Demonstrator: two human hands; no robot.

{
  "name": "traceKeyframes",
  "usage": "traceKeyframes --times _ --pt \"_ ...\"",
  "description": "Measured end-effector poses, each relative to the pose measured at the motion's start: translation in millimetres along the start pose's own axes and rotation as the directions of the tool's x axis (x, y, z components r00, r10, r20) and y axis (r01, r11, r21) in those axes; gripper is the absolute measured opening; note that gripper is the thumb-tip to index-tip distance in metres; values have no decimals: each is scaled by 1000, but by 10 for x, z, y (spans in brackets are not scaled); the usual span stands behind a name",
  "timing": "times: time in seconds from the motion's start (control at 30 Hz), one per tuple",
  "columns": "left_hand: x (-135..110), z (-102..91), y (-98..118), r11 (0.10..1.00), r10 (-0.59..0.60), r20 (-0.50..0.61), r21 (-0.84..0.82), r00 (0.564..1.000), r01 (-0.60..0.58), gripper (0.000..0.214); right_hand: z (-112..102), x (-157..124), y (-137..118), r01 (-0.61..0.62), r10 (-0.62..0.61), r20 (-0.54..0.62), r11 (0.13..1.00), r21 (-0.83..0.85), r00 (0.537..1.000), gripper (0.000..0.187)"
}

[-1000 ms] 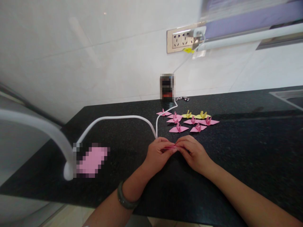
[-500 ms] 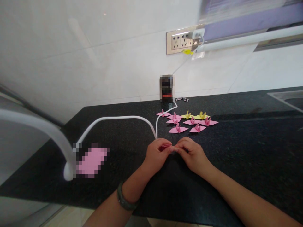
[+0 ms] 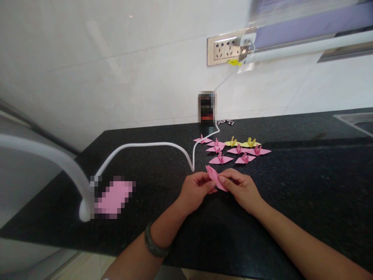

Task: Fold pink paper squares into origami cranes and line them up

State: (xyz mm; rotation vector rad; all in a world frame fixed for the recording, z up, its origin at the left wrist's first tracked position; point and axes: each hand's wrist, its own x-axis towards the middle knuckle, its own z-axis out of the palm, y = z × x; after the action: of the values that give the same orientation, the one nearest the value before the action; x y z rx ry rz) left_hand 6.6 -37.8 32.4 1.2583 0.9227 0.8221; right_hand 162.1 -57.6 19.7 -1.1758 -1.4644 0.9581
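A speckled black stone bench [image 3: 305, 182] is stretching across the view, and a glossy white tiled wall [image 3: 145, 58] is rising behind it, with a gold-framed socket plate [image 3: 223, 49] sitting high at 12 o'clock from a folded pink paper piece [image 3: 214, 175]. The near edge is passing at 7 o'clock beneath the left forearm [image 3: 167, 231]; dark stone is spreading from 3 to 5 o'clock around the right forearm [image 3: 291, 227]. A metal-rimmed sunken basin [image 3: 345, 118] is showing at 2 o'clock; its contents are lying outside the view. The left hand [image 3: 192, 194] and right hand [image 3: 244, 190] are pinching the paper piece between them, each in a narrow fingertip grip. Pink and yellow folded paper birds [image 3: 239, 150] are sitting just beyond, at 12 to 1 o'clock. A bent white cable [image 3: 151, 145] is arching at 10 o'clock, and a pixelated pink patch [image 3: 115, 198] is showing at 9 o'clock.
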Motion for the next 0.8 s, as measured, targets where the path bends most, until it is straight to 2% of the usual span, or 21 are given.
traceKeyframes --times 0.07,0.3,0.5,0.8 --pt "4 -5 -14 1000 10 5 17 1000 -10 25 -3 -1 5 30 -30 -13 999 -30 999 16" --pt "6 -2 -75 991 56 -9 118 998 -54 22 32 -18 60 17 -31 -97 989 -144 995 10" --pt "10 -7 -115 978 104 5 184 995 -103 23 29 -18 84 -3 -6 -52 985 -171 999 10" --pt "3 -10 -128 958 115 -3 265 993 -110 23 17 -13 53 3 -5 -10 976 -220 1000 8"
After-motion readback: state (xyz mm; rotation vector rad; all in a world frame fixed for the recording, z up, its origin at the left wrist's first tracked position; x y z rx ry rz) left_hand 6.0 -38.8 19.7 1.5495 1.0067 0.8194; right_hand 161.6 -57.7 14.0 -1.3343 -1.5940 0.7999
